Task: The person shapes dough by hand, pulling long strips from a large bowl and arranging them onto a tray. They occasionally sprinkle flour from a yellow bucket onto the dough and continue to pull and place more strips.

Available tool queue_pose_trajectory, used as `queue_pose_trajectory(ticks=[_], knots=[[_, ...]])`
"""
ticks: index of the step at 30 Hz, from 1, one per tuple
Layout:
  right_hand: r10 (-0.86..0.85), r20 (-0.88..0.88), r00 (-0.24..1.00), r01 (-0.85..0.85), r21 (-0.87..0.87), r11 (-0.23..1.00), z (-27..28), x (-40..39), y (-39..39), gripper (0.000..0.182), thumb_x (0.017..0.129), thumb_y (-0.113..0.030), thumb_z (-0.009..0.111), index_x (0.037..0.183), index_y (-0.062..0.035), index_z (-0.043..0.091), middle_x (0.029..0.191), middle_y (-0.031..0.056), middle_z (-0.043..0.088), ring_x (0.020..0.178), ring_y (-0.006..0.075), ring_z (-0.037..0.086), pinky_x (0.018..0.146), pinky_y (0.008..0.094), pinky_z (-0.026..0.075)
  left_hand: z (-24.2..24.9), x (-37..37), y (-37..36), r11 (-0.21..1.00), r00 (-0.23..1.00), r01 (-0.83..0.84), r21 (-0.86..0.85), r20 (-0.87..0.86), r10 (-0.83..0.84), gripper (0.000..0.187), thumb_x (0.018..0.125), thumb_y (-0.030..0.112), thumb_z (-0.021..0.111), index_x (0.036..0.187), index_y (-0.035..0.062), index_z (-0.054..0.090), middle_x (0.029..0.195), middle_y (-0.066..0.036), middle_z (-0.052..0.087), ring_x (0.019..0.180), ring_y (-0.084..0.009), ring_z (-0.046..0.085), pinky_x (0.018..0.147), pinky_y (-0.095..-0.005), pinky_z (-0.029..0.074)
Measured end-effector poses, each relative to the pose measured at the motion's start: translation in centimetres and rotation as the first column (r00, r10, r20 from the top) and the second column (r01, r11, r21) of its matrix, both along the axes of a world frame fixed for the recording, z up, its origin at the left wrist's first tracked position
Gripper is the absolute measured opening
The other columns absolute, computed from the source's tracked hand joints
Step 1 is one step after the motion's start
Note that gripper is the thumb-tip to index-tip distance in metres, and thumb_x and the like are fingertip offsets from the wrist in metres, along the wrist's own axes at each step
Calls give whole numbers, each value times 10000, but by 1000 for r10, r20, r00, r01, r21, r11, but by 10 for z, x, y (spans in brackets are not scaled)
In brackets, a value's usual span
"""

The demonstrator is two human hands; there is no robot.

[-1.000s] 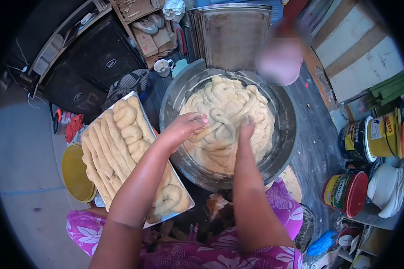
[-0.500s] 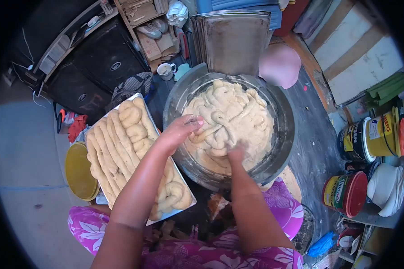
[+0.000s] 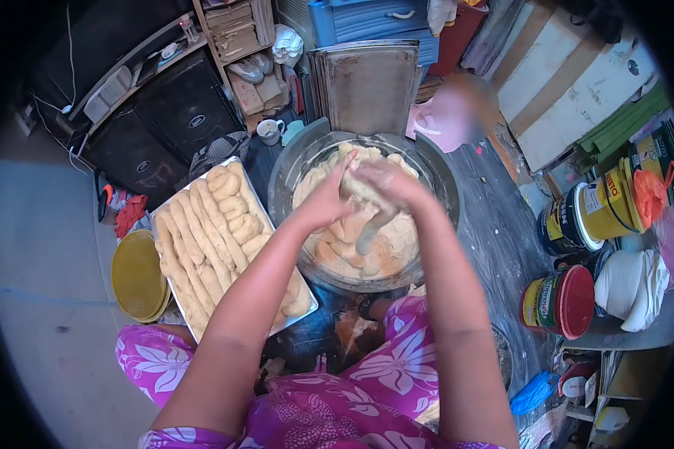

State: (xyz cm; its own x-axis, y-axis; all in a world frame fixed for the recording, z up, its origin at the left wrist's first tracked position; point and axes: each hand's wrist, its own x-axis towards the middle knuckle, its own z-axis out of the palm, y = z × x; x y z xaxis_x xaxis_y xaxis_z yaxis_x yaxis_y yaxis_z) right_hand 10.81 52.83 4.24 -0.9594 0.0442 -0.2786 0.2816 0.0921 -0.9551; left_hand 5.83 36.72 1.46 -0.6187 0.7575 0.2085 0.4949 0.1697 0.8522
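A strip of dough (image 3: 380,217) is held up above the large dark basin (image 3: 443,232), its lower end hanging free. My left hand (image 3: 326,200) has its fingers against the strip's left side. Blurred by motion, my right hand (image 3: 391,184) grips the strip from the right. Beneath them, a floury mass of dough (image 3: 397,243) with several looped pieces fills the basin. To the left, a metal tray (image 3: 314,305) holds long dough ropes (image 3: 195,232) and twisted dough pieces (image 3: 228,196) packed side by side.
Stacked metal trays (image 3: 367,86) stand upright behind the basin. A white mug (image 3: 268,132) sits near its far left rim. At the left is a yellow bucket (image 3: 137,277). On the right are a red-lidded tub (image 3: 575,303), a yellow bucket (image 3: 603,202) and a blue plastic bag (image 3: 533,393).
Both hands have moved up and closer together, lifting a dough strip off the mass in the basin. My view has shifted slightly.
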Motion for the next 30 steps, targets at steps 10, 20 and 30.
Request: queue_pose_trajectory(ticks=[10, 20, 30], knots=[[316, 98, 944, -313, 576, 756, -73, 65, 43, 602, 726, -228, 711, 1226, -37, 435, 821, 108, 606, 718, 200, 597, 687, 325, 480, 105, 4, 6, 825, 926, -376, 422, 203, 318, 231, 597, -67, 551, 814, 4, 590, 739, -74, 590, 684, -152, 578, 618, -265, 458], [113, -192, 975, -189, -445, 875, 22, 65, 6, 807, 743, -80, 621, 1417, -128, 180, 956, 144, 568, 648, 194, 566, 595, 309, 504, 12, 36, 16, 957, 959, -200, 209, -160, 235, 461, 642, 92, 696, 1084, 20, 587, 1014, -160, 640, 940, -301, 618, 814, -350, 468], [267, 71, 961, -276, 181, 944, 50, 63, 32, 498, 752, -154, 662, 1211, -55, 493, 931, 63, 574, 665, 140, 549, 619, 274, 468, -9, 53, 14, 998, 969, -6, -56, 247, 20, 313, 686, 110, 656, 980, 16, 605, 852, -113, 621, 763, -210, 610, 627, -334, 488]])
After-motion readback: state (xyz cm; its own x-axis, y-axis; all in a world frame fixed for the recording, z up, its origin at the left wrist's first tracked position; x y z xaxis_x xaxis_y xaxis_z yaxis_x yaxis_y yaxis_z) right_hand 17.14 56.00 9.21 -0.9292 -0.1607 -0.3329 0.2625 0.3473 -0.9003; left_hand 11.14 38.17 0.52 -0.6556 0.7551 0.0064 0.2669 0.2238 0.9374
